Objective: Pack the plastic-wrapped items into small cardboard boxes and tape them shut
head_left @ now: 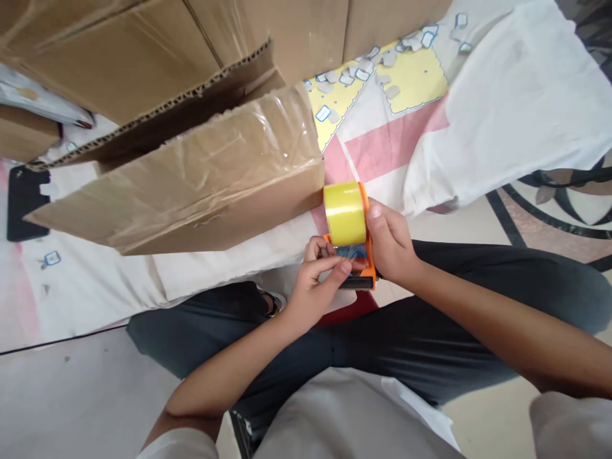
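An orange tape dispenser (pixel 370 255) with a wide yellow roll of tape (pixel 344 213) is held over my lap. My right hand (pixel 393 245) is closed around its side frame, thumb on the outer edge. With thumb and forefinger my left hand (pixel 318 284) pinches the loose tape end (pixel 352 256) just below the roll, near the dispenser's dark front bar. Close by on the left, a cardboard box (pixel 229 172) stands with its top flaps up and clear tape along its side. What is inside the box is hidden.
More cardboard boxes (pixel 296 35) stand behind. Small paper pieces (pixel 347 78) are scattered over a yellow-patterned part of the white cloth (pixel 516 115). A dark flat object (pixel 26 204) lies at the far left. My knees are under the cloth-covered surface's edge.
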The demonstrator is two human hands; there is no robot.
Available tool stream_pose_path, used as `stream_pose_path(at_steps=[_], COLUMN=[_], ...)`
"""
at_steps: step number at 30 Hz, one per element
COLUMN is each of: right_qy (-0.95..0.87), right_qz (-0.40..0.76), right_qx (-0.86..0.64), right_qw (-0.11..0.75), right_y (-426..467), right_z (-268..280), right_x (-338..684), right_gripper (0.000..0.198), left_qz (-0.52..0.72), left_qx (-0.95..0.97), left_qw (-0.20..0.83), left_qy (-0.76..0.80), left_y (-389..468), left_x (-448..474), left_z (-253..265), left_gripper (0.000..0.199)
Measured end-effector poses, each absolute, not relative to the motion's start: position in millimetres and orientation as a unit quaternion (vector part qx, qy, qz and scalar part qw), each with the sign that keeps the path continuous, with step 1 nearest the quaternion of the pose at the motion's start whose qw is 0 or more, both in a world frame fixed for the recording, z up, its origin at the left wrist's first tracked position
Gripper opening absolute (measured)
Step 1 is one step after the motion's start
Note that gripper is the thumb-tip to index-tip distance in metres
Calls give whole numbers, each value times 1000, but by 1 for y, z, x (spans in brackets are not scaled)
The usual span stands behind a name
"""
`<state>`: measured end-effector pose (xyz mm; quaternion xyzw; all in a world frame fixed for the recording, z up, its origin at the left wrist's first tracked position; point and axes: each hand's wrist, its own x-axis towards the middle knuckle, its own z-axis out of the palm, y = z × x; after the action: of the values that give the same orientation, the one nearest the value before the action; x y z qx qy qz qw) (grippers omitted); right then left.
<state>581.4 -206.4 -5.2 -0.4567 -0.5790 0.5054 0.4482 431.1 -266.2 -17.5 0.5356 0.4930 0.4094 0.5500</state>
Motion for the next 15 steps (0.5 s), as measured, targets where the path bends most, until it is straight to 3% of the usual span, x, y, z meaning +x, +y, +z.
stream_pose_path(at_steps=[8,15], right_qy=[-633,-731], right_qz=[485,374], right_qx=[-421,-354], right_qw=[432,449], right_y=[-199,-192], right_z=[-12,-26], right_x=[577,586], right_gripper=[61,53], left_qz=[425,448], left_qx=[388,374], left_qw=[655,616], left_qy=[490,529], left_y=[-273,-287], left_x=[430,436], left_z=[-13,-2], left_gripper=[23,24])
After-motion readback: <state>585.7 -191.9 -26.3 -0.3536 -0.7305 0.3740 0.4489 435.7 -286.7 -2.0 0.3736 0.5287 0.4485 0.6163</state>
